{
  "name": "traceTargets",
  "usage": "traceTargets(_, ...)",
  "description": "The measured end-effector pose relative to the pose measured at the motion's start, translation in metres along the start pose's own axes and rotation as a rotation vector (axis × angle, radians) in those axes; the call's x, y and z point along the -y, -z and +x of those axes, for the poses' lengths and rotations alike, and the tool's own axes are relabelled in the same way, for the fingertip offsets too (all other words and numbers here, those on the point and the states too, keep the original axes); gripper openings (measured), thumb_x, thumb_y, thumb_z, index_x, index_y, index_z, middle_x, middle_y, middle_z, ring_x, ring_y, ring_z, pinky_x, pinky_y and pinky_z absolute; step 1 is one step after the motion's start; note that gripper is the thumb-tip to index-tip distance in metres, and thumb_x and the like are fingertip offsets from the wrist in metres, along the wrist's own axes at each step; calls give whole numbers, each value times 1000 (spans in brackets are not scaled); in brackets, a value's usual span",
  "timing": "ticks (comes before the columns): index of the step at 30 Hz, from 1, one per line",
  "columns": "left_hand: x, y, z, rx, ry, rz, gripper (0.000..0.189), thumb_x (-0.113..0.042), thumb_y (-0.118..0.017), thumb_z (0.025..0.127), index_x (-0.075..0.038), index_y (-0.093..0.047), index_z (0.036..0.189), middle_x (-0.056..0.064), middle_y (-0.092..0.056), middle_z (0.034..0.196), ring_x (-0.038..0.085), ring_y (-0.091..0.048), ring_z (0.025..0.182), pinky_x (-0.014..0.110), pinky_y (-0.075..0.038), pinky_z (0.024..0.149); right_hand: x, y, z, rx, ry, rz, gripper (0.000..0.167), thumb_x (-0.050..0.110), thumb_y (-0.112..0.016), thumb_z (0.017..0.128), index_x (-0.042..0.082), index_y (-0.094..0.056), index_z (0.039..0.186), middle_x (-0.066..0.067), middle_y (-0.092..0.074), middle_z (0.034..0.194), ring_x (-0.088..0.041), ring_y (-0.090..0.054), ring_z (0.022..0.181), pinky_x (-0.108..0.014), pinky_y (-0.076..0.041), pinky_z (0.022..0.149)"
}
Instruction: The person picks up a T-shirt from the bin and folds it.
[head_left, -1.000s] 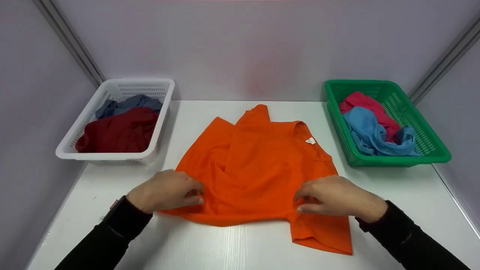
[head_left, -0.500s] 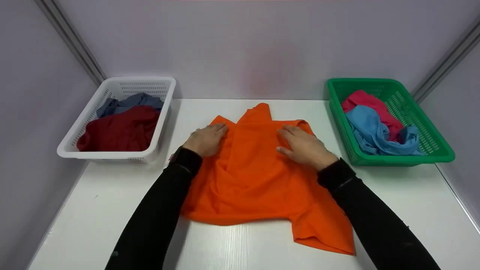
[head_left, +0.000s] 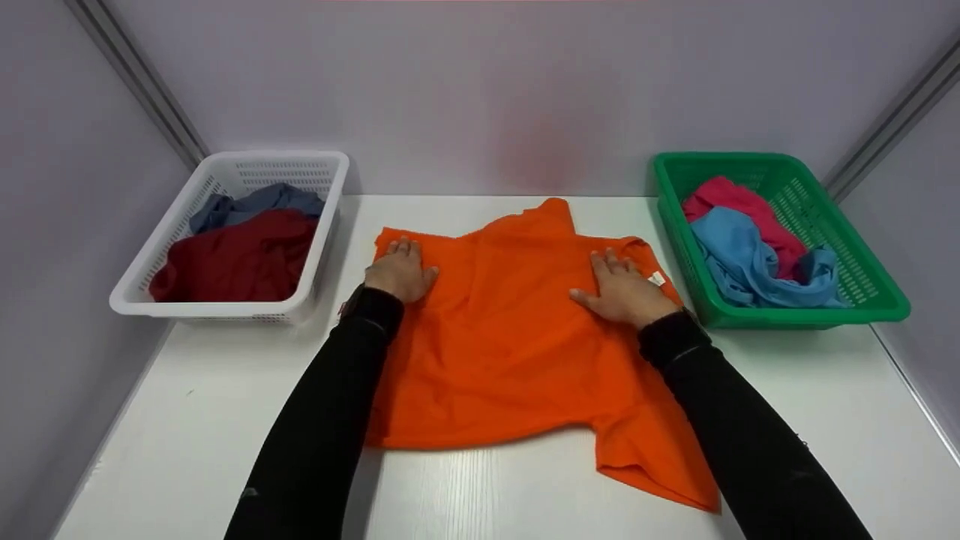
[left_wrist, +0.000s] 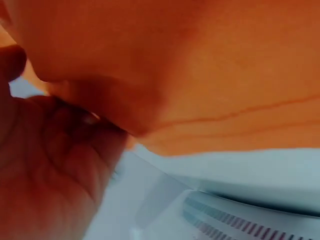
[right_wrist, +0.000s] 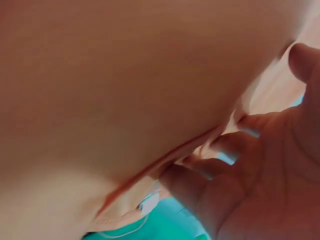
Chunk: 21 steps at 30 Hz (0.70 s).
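Note:
An orange T-shirt (head_left: 510, 337) lies spread on the white table, its neckline with a white tag toward the right and one sleeve pointing at the near right. My left hand (head_left: 400, 271) rests flat on the shirt's far left corner, fingers straight. On the shirt near the neckline, my right hand (head_left: 622, 291) presses with fingers spread and the thumb out to the left. The left wrist view has the left palm (left_wrist: 55, 170) against the orange cloth. In the right wrist view, the right fingertips (right_wrist: 175, 175) touch the fabric.
At the back left stands a white basket (head_left: 127, 308) with dark red and grey-blue clothes (head_left: 240, 255) in it. A green basket (head_left: 892, 311) at the back right holds pink and light blue clothes (head_left: 757, 255). Pale walls (head_left: 480, 90) stand behind and at both sides.
Both hands have moved from the shirt's near part to its far part and flattened on it. The shirt's far left corner has been drawn leftward, and its left-side folds are smoother.

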<state>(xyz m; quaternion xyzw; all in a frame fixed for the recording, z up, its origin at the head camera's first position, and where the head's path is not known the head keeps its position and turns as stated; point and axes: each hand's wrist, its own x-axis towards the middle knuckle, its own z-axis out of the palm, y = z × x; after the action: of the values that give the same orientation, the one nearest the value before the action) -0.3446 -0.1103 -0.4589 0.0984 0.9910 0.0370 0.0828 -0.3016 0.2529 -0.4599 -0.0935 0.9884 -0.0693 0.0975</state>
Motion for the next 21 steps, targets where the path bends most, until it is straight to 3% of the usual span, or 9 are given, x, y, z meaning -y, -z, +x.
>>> traceTargets(3, 6, -1, -3, 2, 121, -4, 72, -51, -28, 92, -1, -14, 141, 20, -11, 145, 33, -11, 131, 57, -39, 81, -6, 1, -4, 2, -59, -11, 92, 67, -35, 80, 5, -10, 142, -21, -8, 145, -48, -12, 126, -64, -18, 93)
traceTargets(5, 8, -1, -4, 5, 167, -14, 72, -52, -27, 92, -2, -13, 141, 21, -9, 145, 34, -10, 131, 57, -39, 82, -8, 3, -7, 2, -85, -9, 93, 68, -35, 80, 4, -10, 142, -22, -8, 144, -48, -12, 125, -65, -18, 92)
traceTargets(8, 10, 2, -5, -19, 198, -18, 72, -51, -31, 91, 0, -17, 140, 23, -16, 142, 36, -19, 128, 56, -40, 82, -9, 6, -9, 6, -95, -12, 95, 69, -36, 79, 2, -11, 141, -24, -11, 143, -49, -14, 124, -66, -20, 90)
traceTargets(11, 8, 3, -6, -57, 182, 61, 69, -48, -35, 91, 2, -24, 138, 24, -24, 139, 38, -30, 122, 55, -41, 80, -7, 10, -9, -25, -107, -50, 91, 65, -41, 80, 1, -19, 140, -23, -23, 140, -45, -27, 120, -67, -27, 85)
traceTargets(14, 2, 2, -4, -102, 55, 168, 67, -48, -34, 92, -2, -23, 139, 19, -22, 141, 35, -27, 124, 53, -36, 88, -3, 11, -7, -106, -85, -103, 80, 59, -48, 81, 3, -31, 136, -20, -34, 133, -40, -35, 114, -65, -33, 79)
traceTargets(17, -8, -4, -2, -117, -204, 161, 68, -52, -28, 92, -8, -16, 142, 12, -10, 147, 29, -12, 132, 49, -22, 101, -1, 7, 0, -152, 48, -133, 78, 60, -49, 79, 9, -33, 136, -16, -31, 136, -35, -30, 120, -61, -30, 87)
traceTargets(19, -16, -7, -2, -67, -373, 94, 73, -58, -28, 89, -12, -12, 143, 9, -4, 148, 27, -4, 133, 47, -13, 104, 1, 3, 3, -124, 155, -115, 81, 65, -48, 76, 17, -28, 139, -11, -21, 143, -32, -20, 128, -59, -26, 93)
traceTargets(21, -23, -9, -6, 10, -470, 53, 82, -67, -29, 83, -16, -9, 144, 6, 0, 148, 25, 0, 134, 49, -10, 104, 2, 0, 5, -57, 234, -74, 86, 69, -46, 74, 23, -21, 142, -7, -10, 147, -31, -9, 132, -57, -19, 98)
